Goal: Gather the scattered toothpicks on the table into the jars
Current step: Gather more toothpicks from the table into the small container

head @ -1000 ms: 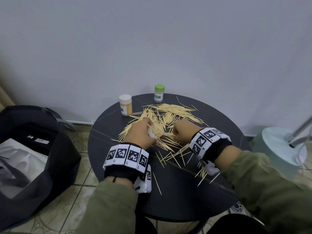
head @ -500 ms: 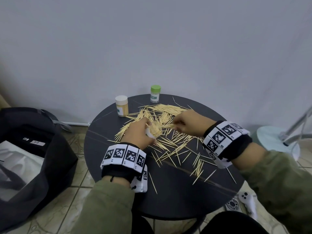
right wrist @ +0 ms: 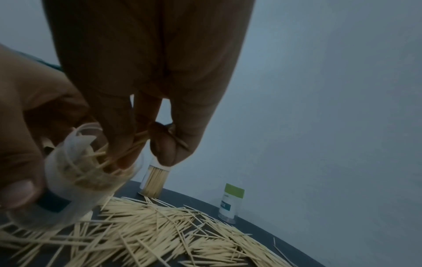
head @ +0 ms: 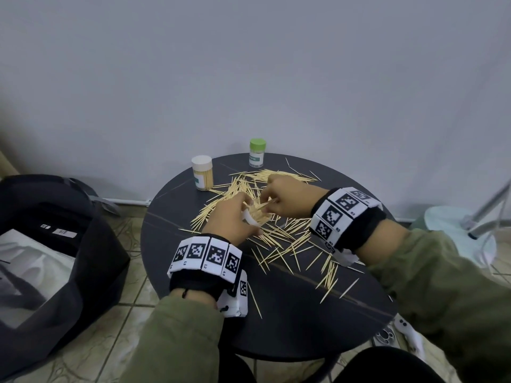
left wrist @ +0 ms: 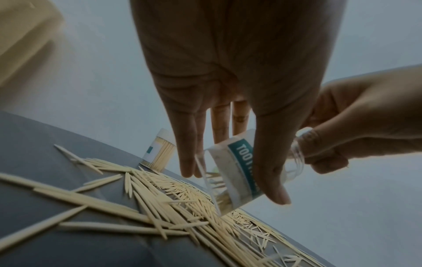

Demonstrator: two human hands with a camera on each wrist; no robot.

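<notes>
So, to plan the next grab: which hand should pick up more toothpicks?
Right. The right hand is feeding toothpicks into the open jar, which the left hand grips tilted.

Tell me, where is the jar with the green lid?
In the head view the green-lid jar stands upright at the table's far edge by the wall, right of the white-lid jar, beyond the toothpicks.

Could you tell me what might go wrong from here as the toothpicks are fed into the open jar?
1. The left hand holds the open jar tilted above the table; tipped further, its toothpicks may spill.
2. The right hand pinches a few toothpicks at the narrow mouth; some could catch the rim and drop.
3. Scattered toothpicks lie under the right wrist; a sweep might knock them off.
</notes>
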